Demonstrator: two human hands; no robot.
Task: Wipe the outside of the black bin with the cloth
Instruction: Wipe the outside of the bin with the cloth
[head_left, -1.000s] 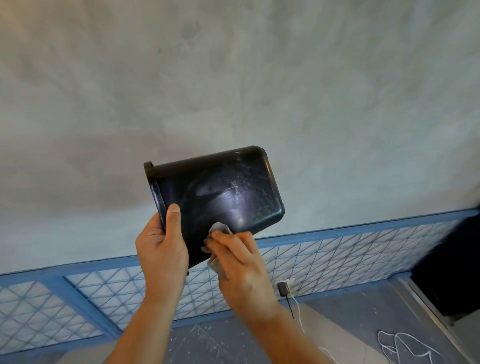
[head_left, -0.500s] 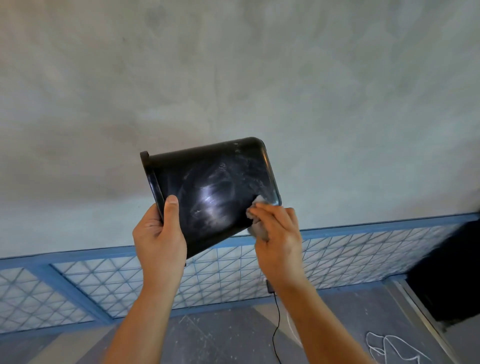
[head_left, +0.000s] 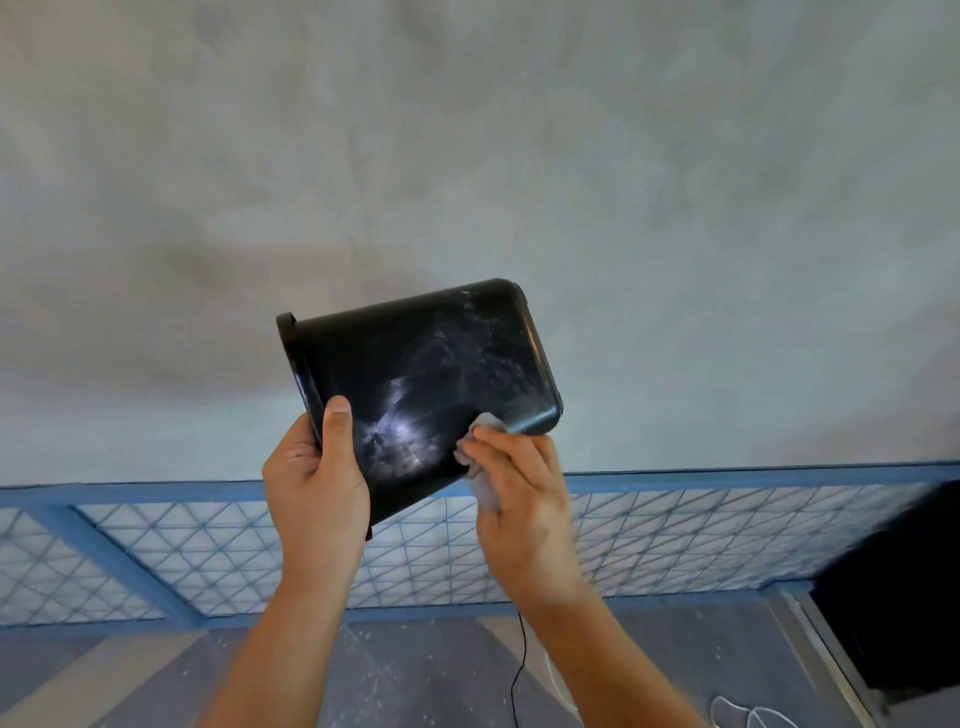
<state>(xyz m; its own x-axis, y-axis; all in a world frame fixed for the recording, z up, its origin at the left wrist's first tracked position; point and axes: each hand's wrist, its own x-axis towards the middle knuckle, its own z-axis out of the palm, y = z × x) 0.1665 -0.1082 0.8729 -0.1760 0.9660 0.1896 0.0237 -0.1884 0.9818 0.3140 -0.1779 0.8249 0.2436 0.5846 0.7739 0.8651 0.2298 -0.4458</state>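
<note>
A black plastic bin (head_left: 426, 364) is held up in the air, tipped on its side with the rim to the left and the base to the right. Streaky smears show on its glossy side. My left hand (head_left: 317, 483) grips the bin at the rim, thumb on the outer wall. My right hand (head_left: 524, 499) presses a small grey cloth (head_left: 480, 457) against the lower right part of the bin's side, near the base. Most of the cloth is hidden under my fingers.
A grey plaster wall fills the background. Below it runs a blue-framed lattice panel (head_left: 675, 525). On the floor lie a black cable (head_left: 519, 670) and a white cable (head_left: 748, 717). A dark object (head_left: 898, 597) stands at the right edge.
My right hand with the cloth slid right along the bin's lower side, then back a little to the left and down. The left hand's grip has stayed the same.
</note>
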